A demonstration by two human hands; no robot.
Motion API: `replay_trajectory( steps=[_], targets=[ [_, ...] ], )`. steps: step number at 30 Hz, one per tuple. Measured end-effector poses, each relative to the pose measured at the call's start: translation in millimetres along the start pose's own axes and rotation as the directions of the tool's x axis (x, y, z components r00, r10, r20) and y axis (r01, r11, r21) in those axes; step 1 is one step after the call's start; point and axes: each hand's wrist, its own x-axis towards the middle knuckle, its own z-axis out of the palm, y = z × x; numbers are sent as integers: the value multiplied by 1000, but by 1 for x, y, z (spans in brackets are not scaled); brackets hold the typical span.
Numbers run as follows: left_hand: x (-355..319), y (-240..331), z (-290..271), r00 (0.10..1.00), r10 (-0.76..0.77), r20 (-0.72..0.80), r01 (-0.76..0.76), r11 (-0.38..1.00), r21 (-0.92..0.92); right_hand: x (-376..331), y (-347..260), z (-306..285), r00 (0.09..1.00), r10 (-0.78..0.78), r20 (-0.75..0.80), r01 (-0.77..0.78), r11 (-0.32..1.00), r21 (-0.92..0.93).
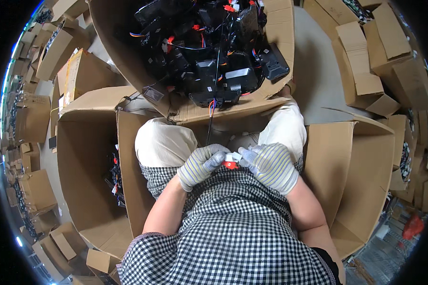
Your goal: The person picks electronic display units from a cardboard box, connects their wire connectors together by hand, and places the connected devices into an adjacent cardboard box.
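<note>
In striped work gloves, my left hand (200, 166) and my right hand (273, 168) meet above my lap. Their fingertips pinch a small white plug connector (233, 156) from both sides. A little red piece (230, 165) shows just under it; whether the two are joined I cannot tell. A dark cable (209, 130) runs from near my left hand up to a black electronic device (215, 99) at the front of the large cardboard box (176, 116). Coloured wires come out of that device. The cable's end is hidden by my left glove.
Many black devices with red plugs and loose wires fill the large box; one flat black unit (273, 61) leans at its right edge. An open carton (88, 175) with wired parts stands at my left, another open carton (366, 175) at my right. More cartons line both sides.
</note>
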Motion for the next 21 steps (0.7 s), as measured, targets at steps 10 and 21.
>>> replay_trajectory(
  steps=[10,21],
  targets=[
    [10,-29,0,930,-165,330,268,917,-296,16,21,16,892,-168,419,123,984,132],
    [13,-95,-5,884,-337,325,416,884,-212,9,33,60,864,-96,495,-55,958,282]
  ],
)
